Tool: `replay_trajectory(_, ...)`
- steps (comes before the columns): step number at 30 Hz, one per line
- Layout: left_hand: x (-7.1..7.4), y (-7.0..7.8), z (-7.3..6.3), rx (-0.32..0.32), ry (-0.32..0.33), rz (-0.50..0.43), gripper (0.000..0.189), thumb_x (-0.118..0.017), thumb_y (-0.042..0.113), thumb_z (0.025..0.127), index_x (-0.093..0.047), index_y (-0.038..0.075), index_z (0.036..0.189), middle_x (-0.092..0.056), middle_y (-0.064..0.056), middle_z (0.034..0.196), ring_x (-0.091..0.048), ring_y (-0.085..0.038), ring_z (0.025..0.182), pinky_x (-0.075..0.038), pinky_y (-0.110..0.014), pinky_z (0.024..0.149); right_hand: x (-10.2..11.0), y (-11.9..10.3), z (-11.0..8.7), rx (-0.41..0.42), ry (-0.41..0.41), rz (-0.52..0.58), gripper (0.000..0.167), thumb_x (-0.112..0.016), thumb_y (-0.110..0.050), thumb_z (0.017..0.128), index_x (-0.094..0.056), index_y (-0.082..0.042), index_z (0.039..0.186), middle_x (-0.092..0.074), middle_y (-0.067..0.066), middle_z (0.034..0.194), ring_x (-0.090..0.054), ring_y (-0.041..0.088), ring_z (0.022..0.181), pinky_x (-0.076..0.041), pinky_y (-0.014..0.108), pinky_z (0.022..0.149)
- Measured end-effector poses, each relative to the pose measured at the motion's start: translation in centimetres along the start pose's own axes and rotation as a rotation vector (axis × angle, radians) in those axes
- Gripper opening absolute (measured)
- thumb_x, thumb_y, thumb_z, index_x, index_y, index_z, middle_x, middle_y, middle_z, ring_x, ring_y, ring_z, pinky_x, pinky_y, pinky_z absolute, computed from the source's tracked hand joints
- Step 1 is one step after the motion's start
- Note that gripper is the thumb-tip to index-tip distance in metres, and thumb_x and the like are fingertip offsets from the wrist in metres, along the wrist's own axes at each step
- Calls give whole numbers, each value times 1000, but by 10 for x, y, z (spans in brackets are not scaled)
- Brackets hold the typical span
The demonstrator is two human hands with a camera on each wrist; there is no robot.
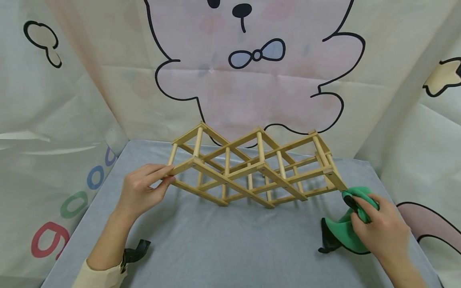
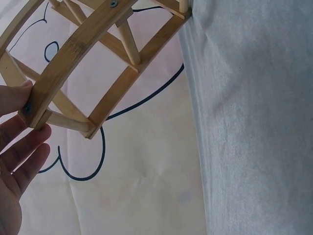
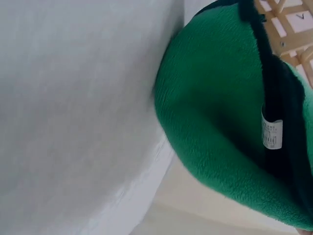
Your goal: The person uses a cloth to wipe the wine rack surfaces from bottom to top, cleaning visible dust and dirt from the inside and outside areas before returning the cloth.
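Note:
A folding wooden lattice rack [image 1: 230, 181] of crossed flat slats and round dowels spans the middle of the head view, pulled out into a zigzag. At its left end my left hand [image 1: 142, 190] pinches a slat end between thumb and fingers; the left wrist view shows this grip on the slat [image 2: 73, 51] close up. My right hand [image 1: 383, 224] grips a green cloth [image 1: 347, 232] with black edging, bunched against the rack's lower right corner. Hanging folds of the cloth [image 3: 210, 83] and a white label [image 3: 272, 133] fill much of the right wrist view, hiding most of that hand.
A grey-blue cloth covers the table [image 1: 230, 248] under the rack. Behind it hangs a pale fabric backdrop [image 1: 126, 92] with a cartoon bear, and similar printed fabric stands at both sides. A black strap [image 1: 136, 252] sticks out from the left wrist.

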State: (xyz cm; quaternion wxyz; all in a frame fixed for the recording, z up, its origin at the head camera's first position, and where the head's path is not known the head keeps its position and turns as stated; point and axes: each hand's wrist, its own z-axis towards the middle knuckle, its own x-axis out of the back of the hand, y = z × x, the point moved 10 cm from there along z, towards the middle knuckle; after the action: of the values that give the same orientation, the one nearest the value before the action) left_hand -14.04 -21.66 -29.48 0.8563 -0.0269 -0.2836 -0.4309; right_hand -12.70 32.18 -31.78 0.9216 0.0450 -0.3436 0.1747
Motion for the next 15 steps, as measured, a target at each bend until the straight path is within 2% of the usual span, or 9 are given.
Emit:
replay_trajectory(3,0,0,0,-3,4,2,25,-75,11,87,-82,3,109,-79,-6,93,-74,-24,76,-60,-38,61,5,10,5,-19,5,-7,55,-44,-40,89,-79,1,95,-68,31,102,-62,51,77,-29,42,30)
replay_trajectory(5,-1,1,1,-3,4,4,25,-76,10,86,-82,3,110,-79,-6,93,-74,-24,76,-60,-38,61,8,14,12,-15,7,3,56,-45,-40,89,-79,4,97,-67,33,102,-61,53,78,-34,49,33)
replay_trajectory(10,0,1,1,3,1,5,30,-79,4,80,-83,3,109,-79,-6,92,-74,-23,76,-60,-38,61,16,16,37,37,7,5,55,-47,-37,91,-77,8,101,-65,38,107,-60,57,83,-46,69,54)
replay_trajectory(15,1,1,0,5,3,5,30,-80,3,79,-83,3,109,-79,-5,92,-74,-23,76,-60,-37,61,22,8,65,123,11,2,63,-42,-44,100,-77,9,104,-64,40,111,-59,58,85,-46,69,58)
